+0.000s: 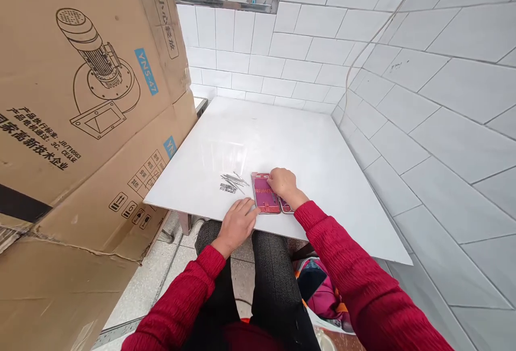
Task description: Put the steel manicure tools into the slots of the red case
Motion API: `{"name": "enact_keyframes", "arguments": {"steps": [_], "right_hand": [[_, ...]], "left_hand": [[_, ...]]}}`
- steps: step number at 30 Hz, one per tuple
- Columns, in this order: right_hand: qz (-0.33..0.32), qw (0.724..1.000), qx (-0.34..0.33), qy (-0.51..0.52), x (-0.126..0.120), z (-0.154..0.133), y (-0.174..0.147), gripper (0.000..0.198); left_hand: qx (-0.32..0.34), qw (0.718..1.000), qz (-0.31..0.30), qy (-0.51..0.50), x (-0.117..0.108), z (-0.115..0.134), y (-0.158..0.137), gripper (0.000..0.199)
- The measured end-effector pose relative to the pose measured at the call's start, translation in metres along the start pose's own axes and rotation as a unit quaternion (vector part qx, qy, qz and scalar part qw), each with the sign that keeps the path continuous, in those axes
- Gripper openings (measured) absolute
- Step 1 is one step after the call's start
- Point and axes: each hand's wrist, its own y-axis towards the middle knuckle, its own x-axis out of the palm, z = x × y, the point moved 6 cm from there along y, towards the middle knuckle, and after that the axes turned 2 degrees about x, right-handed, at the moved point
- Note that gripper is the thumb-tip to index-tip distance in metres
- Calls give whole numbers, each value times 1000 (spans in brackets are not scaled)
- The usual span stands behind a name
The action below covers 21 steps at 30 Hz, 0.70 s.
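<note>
A small open case [266, 195] with a magenta lining and a row of orange-red loops lies near the table's front edge. My left hand [237, 221] rests at its lower left corner, fingers stretched out and thumb against the rim. Over the upper right part of the case, my right hand [284, 184] is closed with its fingertips down at the lining. Whatever those fingers pinch is hidden, and the hand covers much of the case's right half. Left of the case lies a loose pile of thin grey metal pieces [233, 182], too small to name.
The white table [258, 136] meets a tiled wall [242, 66] at the back. A large cardboard box [92, 125] stands along the left side. On the right wall hangs a cable [363, 49]. Below the table, a bag with pink cloth [322, 297] sits beside my right leg.
</note>
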Motion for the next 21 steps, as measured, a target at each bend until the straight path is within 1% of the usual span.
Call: {"name": "enact_keyframes", "arguments": {"steps": [5, 12, 16, 21], "right_hand": [[-14, 1000, 2, -21, -2, -10, -1, 26], [-40, 998, 38, 11, 3, -4, 6, 27], [-40, 998, 39, 21, 6, -1, 10, 26], [-51, 998, 37, -4, 3, -5, 11, 25]], "left_hand": [[4, 1000, 6, 10, -1, 0, -1, 28], [1, 1000, 5, -9, 3, -2, 0, 28], [0, 1000, 8, -15, 3, -2, 0, 28], [4, 1000, 8, -14, 4, -3, -1, 29]]}}
